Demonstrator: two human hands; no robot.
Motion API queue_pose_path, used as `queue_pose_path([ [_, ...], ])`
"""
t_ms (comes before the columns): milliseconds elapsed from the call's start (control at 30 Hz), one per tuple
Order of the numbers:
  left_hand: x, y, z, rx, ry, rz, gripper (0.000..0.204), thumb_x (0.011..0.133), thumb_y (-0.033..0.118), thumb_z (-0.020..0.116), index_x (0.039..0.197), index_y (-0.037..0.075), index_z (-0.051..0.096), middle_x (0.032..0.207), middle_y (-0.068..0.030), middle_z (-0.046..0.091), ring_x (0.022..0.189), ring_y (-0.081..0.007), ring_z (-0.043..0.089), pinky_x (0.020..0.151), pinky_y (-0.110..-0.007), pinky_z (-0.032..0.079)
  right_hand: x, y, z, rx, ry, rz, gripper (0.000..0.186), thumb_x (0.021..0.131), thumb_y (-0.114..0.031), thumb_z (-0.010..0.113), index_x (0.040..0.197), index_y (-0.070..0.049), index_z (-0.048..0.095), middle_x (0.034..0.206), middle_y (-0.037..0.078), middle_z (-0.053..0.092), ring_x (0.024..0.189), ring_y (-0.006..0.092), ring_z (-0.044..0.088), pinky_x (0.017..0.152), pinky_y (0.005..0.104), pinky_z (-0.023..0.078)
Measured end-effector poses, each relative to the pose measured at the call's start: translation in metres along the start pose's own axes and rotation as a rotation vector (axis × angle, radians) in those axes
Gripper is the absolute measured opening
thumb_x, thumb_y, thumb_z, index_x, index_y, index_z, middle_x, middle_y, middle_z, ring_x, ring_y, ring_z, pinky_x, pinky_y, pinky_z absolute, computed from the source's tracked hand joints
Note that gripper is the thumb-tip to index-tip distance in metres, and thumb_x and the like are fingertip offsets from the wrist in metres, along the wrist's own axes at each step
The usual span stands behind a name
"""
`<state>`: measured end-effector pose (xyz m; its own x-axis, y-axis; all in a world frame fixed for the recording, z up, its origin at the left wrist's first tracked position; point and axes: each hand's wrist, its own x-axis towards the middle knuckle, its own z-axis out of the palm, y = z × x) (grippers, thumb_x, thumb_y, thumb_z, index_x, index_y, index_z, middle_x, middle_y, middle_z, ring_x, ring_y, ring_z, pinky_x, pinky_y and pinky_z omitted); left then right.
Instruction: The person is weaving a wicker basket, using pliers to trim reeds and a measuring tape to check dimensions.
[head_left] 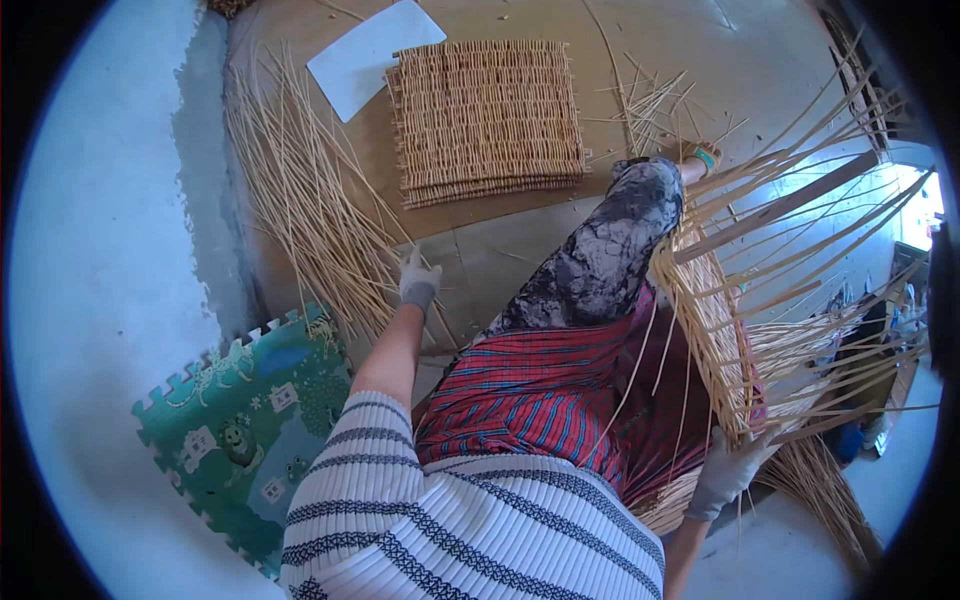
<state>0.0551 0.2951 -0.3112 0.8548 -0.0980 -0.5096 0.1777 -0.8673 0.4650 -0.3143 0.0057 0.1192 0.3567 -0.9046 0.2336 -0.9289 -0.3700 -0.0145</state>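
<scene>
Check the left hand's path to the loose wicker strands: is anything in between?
Nothing visible is: the left hand sits at the right-hand edge of the loose wicker strands. Whether it touches them, I can't tell.

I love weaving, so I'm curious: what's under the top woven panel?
Below the top panel, edges of similar woven panels show; their middles, and whatever lies beneath, are covered.

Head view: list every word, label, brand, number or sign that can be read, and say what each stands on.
None can be read clearly enough to quote.
White labels on the green foam mat: their marks are too small and blurred to read.
Stacked woven panels, white sheet and woven piece at right: no lettering shows.
</scene>
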Motion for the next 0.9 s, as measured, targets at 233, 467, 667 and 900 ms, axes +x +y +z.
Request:
queue_pose_path([
  [233,0.052,0.002,0.004,0.177,-0.161,-0.157,0.062,0.087,0.031,0.068,0.144,0.01,0.051,0.141,-0.0264,0.052,0.125,-0.0421,0.056,0.103,-0.041,0.047,0.0,-0.008,-0.003,0.04,-0.091,0.241,0.102,0.077,-0.003,0.079,0.159,-0.011,0.019,0.147,0.024,0.048,0.111,0.0344,0.066,0.091,0.042,0.055],
  [467,0.055,-0.045,-0.05,-0.734,-0.011,-0.1,0.042,0.094,0.016,0.067,0.134,0.006,0.062,0.113,-0.0156,0.071,0.099,-0.0263,0.069,0.087,-0.031,0.054,-0.002,-0.018,0.0,0.067,-0.125,0.374,0.097,0.084,-0.008,0.076,0.16,-0.015,0.017,0.155,0.024,0.037,0.123,0.0344,0.059,0.098,0.0413,0.051],
  [667,0.015,-0.016,-0.066,-0.976,-0.033,-0.272,0.033,0.093,0.007,0.069,0.125,0.004,0.063,0.102,-0.0057,0.07,0.072,-0.0156,0.064,0.06,-0.029,0.053,-0.003,-0.029,0.0,0.163,-0.043,0.271,0.094,0.087,-0.021,0.075,0.16,-0.016,0.016,0.16,0.023,0.025,0.136,0.0369,0.046,0.108,0.0433,0.044],
  [900,-0.031,0.075,-0.1,-1.266,-0.516,-0.258,0.025,0.098,0.022,0.064,0.119,0.01,0.059,0.102,-0.0069,0.066,0.084,-0.023,0.068,0.065,-0.029,0.056,-0.01,-0.015,-0.002,0.295,-0.104,0.347,0.091,0.091,-0.017,0.072,0.161,-0.016,0.015,0.143,0.022,0.051,0.122,0.0293,0.057,0.101,0.0392,0.047],
])
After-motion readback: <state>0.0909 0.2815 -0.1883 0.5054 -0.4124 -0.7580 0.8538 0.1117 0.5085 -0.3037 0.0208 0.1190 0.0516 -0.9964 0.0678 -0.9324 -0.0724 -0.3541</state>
